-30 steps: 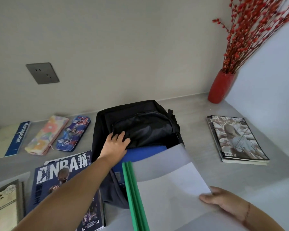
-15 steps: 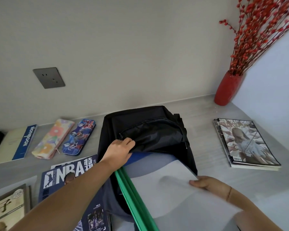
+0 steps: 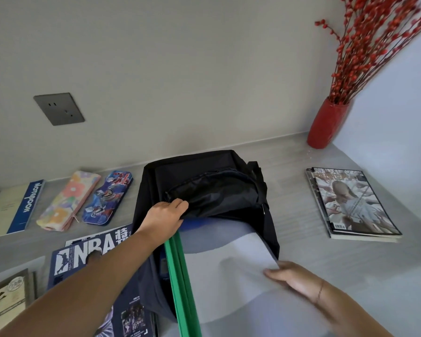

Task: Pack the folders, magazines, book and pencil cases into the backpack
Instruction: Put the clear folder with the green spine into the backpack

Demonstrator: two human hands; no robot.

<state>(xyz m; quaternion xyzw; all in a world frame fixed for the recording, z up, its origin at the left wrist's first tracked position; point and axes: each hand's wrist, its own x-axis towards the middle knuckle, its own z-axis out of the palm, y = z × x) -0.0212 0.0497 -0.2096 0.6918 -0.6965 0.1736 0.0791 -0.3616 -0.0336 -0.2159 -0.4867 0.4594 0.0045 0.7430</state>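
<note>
the step in hand looks to be sliding a folder in. the black fabric backpack (image 3: 212,190) lies mid-bench, mouth toward the near edge. the left hand (image 3: 164,218) grips its upper flap, lifting the opening. the right hand (image 3: 291,278) presses the near corner of the grey plastic folder with a green spine (image 3: 229,268), its far end already inside over something blue. next, i judge, push it fully home, flap held clear.

Both forearms bare, without sleeves. Thin cord bracelet (image 3: 319,291) worn around the wrist behind the right hand (image 3: 291,278). Small ring, barely discernible, on a finger of the left hand (image 3: 163,218).
</note>
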